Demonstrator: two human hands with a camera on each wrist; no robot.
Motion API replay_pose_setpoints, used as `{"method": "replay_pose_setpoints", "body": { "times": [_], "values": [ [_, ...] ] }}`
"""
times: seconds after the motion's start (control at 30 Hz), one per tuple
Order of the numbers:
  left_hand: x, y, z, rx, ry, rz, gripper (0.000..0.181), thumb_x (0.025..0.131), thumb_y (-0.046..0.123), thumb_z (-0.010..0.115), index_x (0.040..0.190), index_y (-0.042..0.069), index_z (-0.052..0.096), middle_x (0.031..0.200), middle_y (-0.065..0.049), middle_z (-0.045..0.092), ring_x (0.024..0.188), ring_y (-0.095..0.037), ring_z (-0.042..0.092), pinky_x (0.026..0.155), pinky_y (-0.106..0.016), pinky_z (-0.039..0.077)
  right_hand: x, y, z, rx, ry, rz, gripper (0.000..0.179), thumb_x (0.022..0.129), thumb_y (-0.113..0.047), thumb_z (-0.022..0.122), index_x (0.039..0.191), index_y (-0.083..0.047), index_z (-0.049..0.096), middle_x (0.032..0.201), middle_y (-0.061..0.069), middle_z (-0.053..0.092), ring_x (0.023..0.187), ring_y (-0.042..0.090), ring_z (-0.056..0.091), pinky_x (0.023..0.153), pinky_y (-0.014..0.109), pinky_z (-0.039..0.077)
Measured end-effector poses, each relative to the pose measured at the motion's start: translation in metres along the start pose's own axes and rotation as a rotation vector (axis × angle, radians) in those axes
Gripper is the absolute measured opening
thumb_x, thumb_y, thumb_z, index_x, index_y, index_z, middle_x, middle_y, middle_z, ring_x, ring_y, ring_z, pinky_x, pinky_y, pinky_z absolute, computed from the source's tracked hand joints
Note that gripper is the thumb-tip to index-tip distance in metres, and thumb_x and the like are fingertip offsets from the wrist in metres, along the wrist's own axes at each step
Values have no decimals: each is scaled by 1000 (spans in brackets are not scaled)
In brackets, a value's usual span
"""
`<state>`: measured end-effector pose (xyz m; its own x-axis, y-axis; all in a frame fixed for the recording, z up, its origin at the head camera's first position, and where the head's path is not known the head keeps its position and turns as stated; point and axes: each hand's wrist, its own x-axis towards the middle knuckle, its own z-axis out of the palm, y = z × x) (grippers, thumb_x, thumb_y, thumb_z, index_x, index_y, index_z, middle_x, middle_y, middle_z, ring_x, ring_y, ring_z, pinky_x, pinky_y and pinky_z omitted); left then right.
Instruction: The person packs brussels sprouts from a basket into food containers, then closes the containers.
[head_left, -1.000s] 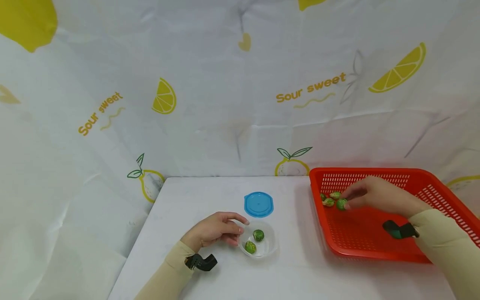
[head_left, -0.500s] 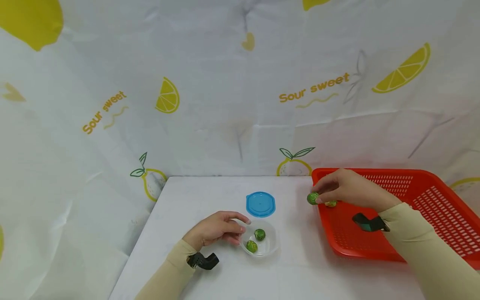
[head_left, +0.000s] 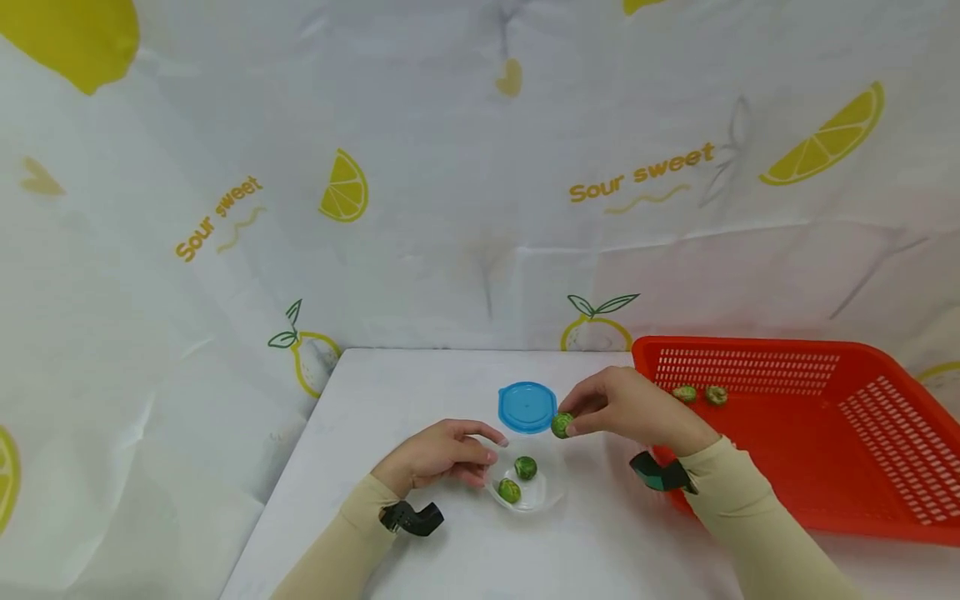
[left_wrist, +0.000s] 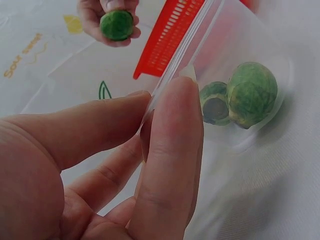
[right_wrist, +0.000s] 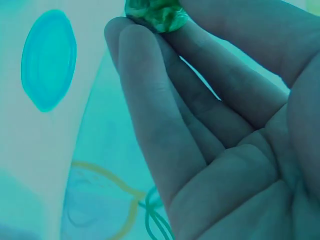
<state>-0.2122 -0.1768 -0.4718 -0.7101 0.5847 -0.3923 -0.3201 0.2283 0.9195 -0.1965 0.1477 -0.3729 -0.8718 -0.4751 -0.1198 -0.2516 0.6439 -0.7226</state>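
Observation:
My left hand [head_left: 442, 454] pinches the left rim of a small clear plastic bowl [head_left: 553, 493] on the white table; in the left wrist view its thumb and finger lie on either side of the rim. Two green Brussels sprouts [head_left: 526, 467] lie inside the bowl. Just above and to the right of it, my right hand [head_left: 630, 410] holds another Brussels sprout [head_left: 562, 425] between thumb and fingertips. The right wrist view catches only part of that held sprout [right_wrist: 156, 14] at its top edge. Behind the bowl lies a blue lid [head_left: 527, 407].
A red perforated basket [head_left: 795, 467] stands at the right, partly behind my right forearm, with loose sprouts [head_left: 716, 395] in its far left corner. A white cloth printed with lemons [head_left: 450, 167] hangs behind the table.
My right hand has lifted a Brussels sprout out of the red basket and carried it left, close to the bowl. The left hand has stayed at the bowl's rim.

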Motion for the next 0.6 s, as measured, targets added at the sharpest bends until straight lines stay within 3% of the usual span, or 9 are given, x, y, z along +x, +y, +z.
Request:
{"method": "replay_pose_setpoints", "body": {
  "times": [0.23, 0.6],
  "values": [
    [1, 2, 1, 27, -8, 4, 33, 102, 13, 74, 135, 10, 71, 95, -9, 77, 75, -14, 73, 78, -30, 69, -2, -2, 27, 21, -3, -14, 18, 93, -25, 87, 109, -18, 85, 97, -7, 81, 90, 11, 74, 83, 31, 65],
    [2, -1, -3, 4, -18, 17, 33, 102, 11, 73, 135, 8, 71, 96, -9, 78, 75, -14, 74, 79, -31, 69, -7, -17, 53, 27, -10, -10, 19, 91, -22, 89, 109, -16, 85, 95, -8, 80, 87, 10, 71, 77, 23, 64]
  ]
}}
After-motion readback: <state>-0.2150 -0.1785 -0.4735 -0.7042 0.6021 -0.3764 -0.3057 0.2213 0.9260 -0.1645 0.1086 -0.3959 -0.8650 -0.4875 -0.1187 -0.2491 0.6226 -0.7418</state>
